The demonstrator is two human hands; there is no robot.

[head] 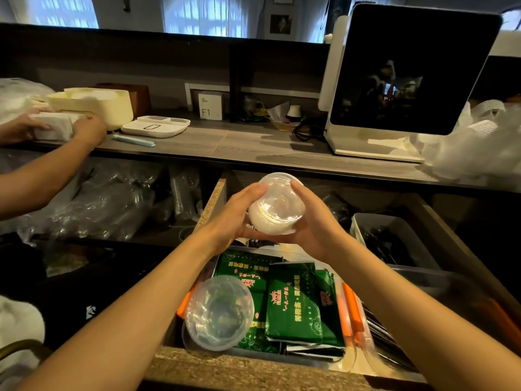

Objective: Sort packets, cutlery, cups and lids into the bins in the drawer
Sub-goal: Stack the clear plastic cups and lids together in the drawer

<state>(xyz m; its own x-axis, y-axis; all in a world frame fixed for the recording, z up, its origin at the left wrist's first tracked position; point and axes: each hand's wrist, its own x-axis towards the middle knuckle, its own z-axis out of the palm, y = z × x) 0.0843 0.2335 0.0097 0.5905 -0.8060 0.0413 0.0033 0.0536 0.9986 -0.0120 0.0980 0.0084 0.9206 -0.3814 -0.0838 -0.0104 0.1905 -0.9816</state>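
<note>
Clear cup stack (pixel 275 206) between two hands: left hand (pixel 235 221), right hand (pixel 313 224)

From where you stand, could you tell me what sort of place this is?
Probably the service counter of a takeaway food or drink shop: a point-of-sale screen stands on the counter, and the open drawer below holds green packets and clear plastic lids.

Dim rm, bright windows (pixel 197 15), grey counter (pixel 253 145).
</note>
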